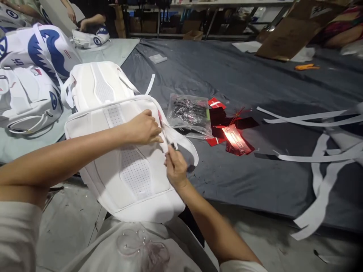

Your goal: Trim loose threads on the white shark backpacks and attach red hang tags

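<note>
A white backpack (159,204) leans on my lap and the table's near edge, its padded, perforated back panel facing up. My left hand (146,128) lies across that panel, its fingers curled closed on the fabric at the right side seam. Just below and to the right, my right hand (176,166) is pinched closed beside the same edge. A small dark piece (172,146) shows at its fingertips, too small to name. Beside both hands, a white shoulder strap (187,147) curves out to the right.
On the dark-covered table (227,181) lie a clear plastic bag (188,113), shiny red tags (236,139), white strips (317,156) and an orange tool (306,67). A cardboard box (286,34) stands far right. White-and-blue backpacks (53,49) crowd the left. A co-worker's hands (85,23) handle another bag beyond.
</note>
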Tool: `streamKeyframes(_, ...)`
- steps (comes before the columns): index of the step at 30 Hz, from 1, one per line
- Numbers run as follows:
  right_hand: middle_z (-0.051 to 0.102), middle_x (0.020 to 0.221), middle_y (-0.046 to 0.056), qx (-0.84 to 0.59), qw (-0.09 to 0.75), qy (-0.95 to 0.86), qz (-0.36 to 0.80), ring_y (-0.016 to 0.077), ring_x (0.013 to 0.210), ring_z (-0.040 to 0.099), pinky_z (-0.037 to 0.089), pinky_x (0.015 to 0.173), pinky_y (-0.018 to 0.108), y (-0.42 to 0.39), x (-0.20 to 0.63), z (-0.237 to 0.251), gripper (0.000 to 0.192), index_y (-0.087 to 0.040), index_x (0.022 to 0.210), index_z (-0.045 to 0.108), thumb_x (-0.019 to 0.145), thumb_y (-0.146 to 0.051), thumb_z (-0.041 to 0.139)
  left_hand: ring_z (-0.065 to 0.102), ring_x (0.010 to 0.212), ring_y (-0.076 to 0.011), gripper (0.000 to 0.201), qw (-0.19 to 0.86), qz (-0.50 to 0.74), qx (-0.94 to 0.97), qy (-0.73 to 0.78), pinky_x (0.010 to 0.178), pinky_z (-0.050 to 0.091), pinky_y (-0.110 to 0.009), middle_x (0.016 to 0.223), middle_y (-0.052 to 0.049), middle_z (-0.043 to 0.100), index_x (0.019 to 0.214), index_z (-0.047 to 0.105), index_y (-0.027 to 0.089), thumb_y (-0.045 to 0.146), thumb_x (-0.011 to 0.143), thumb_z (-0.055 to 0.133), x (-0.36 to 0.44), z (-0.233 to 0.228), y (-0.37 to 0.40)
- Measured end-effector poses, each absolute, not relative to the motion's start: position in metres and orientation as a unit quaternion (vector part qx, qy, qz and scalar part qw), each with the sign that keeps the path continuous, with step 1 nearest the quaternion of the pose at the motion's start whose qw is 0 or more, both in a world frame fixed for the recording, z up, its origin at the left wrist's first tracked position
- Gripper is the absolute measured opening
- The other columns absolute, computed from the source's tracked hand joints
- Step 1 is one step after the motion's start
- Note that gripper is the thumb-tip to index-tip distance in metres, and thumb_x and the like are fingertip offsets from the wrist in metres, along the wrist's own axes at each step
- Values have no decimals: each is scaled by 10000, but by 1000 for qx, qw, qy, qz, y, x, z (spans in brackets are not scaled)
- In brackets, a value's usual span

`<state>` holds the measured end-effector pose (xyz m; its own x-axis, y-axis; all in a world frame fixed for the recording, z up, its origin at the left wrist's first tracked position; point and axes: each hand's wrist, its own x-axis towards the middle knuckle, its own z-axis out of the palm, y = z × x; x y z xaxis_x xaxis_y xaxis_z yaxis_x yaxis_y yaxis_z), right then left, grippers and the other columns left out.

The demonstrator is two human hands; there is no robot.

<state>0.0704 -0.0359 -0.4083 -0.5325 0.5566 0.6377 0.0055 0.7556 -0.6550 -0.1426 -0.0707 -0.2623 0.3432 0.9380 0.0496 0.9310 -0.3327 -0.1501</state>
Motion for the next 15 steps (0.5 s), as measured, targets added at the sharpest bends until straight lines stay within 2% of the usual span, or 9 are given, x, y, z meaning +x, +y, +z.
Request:
streamKeyframes(2,636,783,66,-184,445,-833,274,165,696,626,575,694,308,-34,64,-420,367,-216,1263,690,995,-221,439,602,798,-184,555,117,1,-815,-567,1035,337,-500,633,-4,619,717,668,159,589,973,430,-172,-252,-69)
streamKeyframes(5,651,751,45,-161,461,-823,290,161,676,630,576,716,318,-34,66,-423,371,-227,1305,669,986,-183,483,579,961,-230,539,179,-22,-796,-578,1144,242,-558,645,-11,622,704,670,187,591,969,431,-196,-241,-69)
streamKeyframes(8,680,802,24,-135,444,-811,355,132,640,625,564,666,289,-31,75,-398,405,-261,1363,623,982,-174,515,570,961,-240,475,144,-27,-798,-584,1143,279,-567,683,-14,633,749,683,196,603,931,517,-177,-248,-76)
streamKeyframes(12,728,906,17,-138,355,-789,482,133,713,684,583,688,283,-7,85,-344,352,-286,1307,661,970,-246,566,583,1016,-276,399,121,-67,-789,-599,1105,355,-577,919,-78,689,861,680,173,569,871,637,-133,-279,-91)
streamKeyframes(15,751,921,23,-146,256,-713,637,175,755,726,611,736,343,25,83,-314,334,-278,1249,680,930,-370,639,548,1213,-313,451,118,-147,-774,-604,1180,242,-620,1124,-104,682,872,642,175,623,883,591,-124,-293,-102)
